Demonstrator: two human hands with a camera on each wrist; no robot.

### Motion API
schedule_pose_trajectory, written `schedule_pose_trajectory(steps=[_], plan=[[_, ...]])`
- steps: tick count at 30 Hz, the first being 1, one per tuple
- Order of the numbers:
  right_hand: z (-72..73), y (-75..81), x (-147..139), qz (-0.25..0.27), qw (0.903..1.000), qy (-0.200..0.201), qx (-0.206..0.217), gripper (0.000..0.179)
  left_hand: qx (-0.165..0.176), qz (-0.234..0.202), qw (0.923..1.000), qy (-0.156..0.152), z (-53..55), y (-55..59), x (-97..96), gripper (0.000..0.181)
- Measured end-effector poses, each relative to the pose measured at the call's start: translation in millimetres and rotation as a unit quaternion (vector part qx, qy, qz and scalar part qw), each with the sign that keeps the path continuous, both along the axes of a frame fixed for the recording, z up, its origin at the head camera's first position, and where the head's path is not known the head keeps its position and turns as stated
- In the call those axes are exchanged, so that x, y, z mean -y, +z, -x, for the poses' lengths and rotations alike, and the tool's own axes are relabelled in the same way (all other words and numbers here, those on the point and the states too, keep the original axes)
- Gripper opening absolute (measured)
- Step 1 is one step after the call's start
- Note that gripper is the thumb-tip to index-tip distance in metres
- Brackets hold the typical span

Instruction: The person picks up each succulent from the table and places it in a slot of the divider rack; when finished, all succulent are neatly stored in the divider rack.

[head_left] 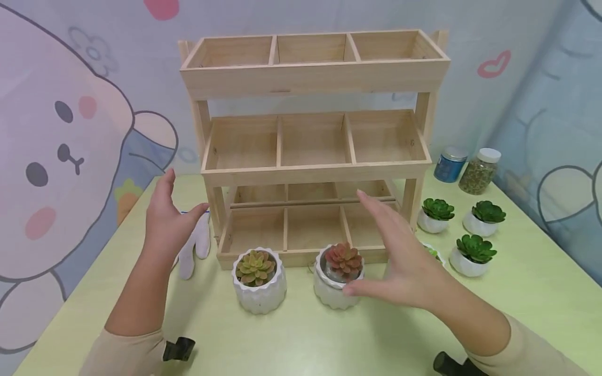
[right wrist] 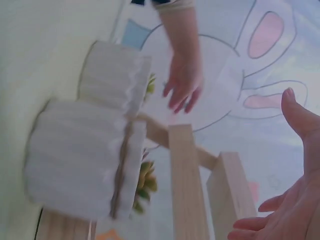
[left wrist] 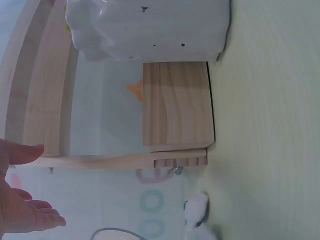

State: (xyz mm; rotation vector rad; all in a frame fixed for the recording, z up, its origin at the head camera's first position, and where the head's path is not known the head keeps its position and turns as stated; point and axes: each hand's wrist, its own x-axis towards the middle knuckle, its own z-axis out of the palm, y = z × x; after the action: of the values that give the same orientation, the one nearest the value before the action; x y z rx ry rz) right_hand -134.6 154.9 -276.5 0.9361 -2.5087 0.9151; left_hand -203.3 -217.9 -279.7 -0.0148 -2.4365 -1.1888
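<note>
My left hand (head_left: pixel 166 219) is raised with fingers and thumb spread, holding nothing, left of the wooden rack (head_left: pixel 315 78). My right hand (head_left: pixel 404 261) is open too, thumb apart from fingers. In the head view its thumb tip overlaps the right side of a white scalloped pot (head_left: pixel 331 292) with a reddish succulent (head_left: pixel 345 259); the right wrist view shows the palm away from the pots. Left of that one stands a similar white pot (head_left: pixel 261 300) with a yellow-green succulent (head_left: pixel 256 268). Both pots sit before the rack's lowest tier.
The rack's tiers have divided compartments. At right stand small white pots with green succulents (head_left: pixel 438 209), partly behind my right hand. Behind them are a blue jar (head_left: pixel 450 166) and a white-lidded jar (head_left: pixel 478 172). A white lobed object (head_left: pixel 202 240) lies left. A printed cloth (head_left: pixel 291 15) hangs behind.
</note>
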Motion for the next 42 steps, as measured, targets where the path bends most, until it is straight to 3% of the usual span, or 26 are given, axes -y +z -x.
schedule_pose_trajectory(steps=[4, 10, 12, 15, 20, 25, 31, 36, 42], plan=[[-0.8, 5.7, 22, 0.055, 0.9970, 0.024, 0.050, 0.123, 0.046, -0.085, 0.9953, -0.007, 17.7, -9.1, 1.4, 0.088], [-2.0, 3.4, 53, 0.093, 0.9890, 0.041, 0.108, 0.121, 0.133, -0.193, 0.9698, -0.066, 45.2, -24.0, 2.3, 0.085], [-2.0, 1.0, 63, 0.098, 0.9863, 0.041, 0.126, 0.121, 0.139, -0.216, 0.9633, -0.078, 50.7, -28.1, 1.7, 0.083], [-0.6, -4.1, 78, 0.097, 0.9841, 0.035, 0.145, 0.121, 0.125, -0.237, 0.9597, -0.084, 55.6, -32.3, 0.1, 0.075], [4.1, -13.8, 96, 0.087, 0.9797, 0.015, 0.180, 0.121, 0.099, -0.233, 0.9646, -0.073, 60.4, -36.1, -4.6, 0.057], [11.5, -24.1, 110, 0.081, 0.9714, 0.027, 0.221, 0.118, 0.084, -0.206, 0.9740, -0.043, 61.2, -38.0, -7.3, 0.045], [21.3, -41.2, 125, 0.061, 0.9648, 0.029, 0.254, 0.122, 0.077, -0.198, 0.9764, -0.037, 59.6, -39.4, -8.8, 0.042], [27.7, -55.7, 135, 0.064, 0.9646, 0.034, 0.254, 0.129, 0.077, -0.203, 0.9753, -0.037, 59.1, -39.9, -9.8, 0.042], [29.7, -69.8, 135, 0.049, 0.9739, 0.044, 0.217, 0.126, 0.081, -0.204, 0.9751, -0.036, 58.1, -39.9, -11.5, 0.043]])
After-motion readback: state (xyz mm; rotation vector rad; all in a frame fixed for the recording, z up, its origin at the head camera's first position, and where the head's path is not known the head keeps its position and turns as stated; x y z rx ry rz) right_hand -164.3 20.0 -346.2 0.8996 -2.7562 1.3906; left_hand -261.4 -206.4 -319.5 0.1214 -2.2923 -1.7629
